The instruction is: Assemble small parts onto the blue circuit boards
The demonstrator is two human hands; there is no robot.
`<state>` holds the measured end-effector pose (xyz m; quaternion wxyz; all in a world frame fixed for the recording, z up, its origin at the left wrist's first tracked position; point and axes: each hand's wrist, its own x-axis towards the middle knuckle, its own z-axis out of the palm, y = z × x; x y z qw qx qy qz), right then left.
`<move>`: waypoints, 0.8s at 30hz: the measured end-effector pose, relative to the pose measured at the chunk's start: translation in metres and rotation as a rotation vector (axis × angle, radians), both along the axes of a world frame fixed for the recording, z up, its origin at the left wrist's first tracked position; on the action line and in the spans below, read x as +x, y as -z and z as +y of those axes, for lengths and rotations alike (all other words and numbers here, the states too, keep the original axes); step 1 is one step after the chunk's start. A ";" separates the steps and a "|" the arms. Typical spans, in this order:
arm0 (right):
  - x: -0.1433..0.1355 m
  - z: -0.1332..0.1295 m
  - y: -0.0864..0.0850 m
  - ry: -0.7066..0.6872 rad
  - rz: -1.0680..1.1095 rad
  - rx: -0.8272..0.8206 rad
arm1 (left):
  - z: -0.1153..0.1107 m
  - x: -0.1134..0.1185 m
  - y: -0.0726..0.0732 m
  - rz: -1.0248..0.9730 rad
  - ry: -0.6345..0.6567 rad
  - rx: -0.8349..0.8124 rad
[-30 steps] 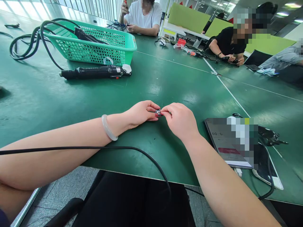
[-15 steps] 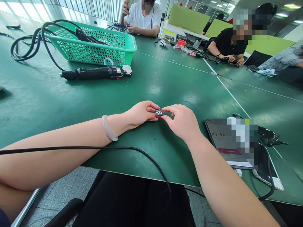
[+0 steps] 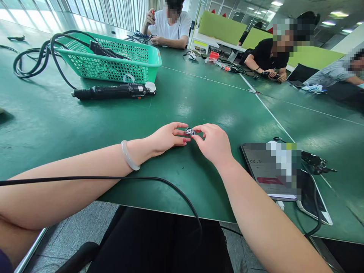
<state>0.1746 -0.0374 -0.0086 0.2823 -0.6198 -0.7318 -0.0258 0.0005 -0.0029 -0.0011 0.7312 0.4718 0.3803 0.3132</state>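
Pinching a black-and-silver component [image 3: 189, 131], likely light, stiff, fragile and best edge-held, in the right hand [image 3: 215, 141] beside the loosely parted left hand [image 3: 165, 139].

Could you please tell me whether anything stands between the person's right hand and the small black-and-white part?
Nothing visible does: the right hand has its fingertips at the small black-and-white part. The left hand is on the opposite side, and the black cable runs nearer the body.
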 end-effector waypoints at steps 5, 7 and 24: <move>0.001 0.001 0.000 0.011 0.000 0.019 | -0.001 0.000 -0.004 -0.004 -0.013 -0.029; 0.000 0.000 0.000 0.002 0.009 0.012 | 0.000 0.000 -0.004 -0.015 -0.027 -0.054; -0.019 -0.004 0.003 -0.124 0.010 0.076 | 0.007 -0.006 -0.004 -0.037 0.005 -0.132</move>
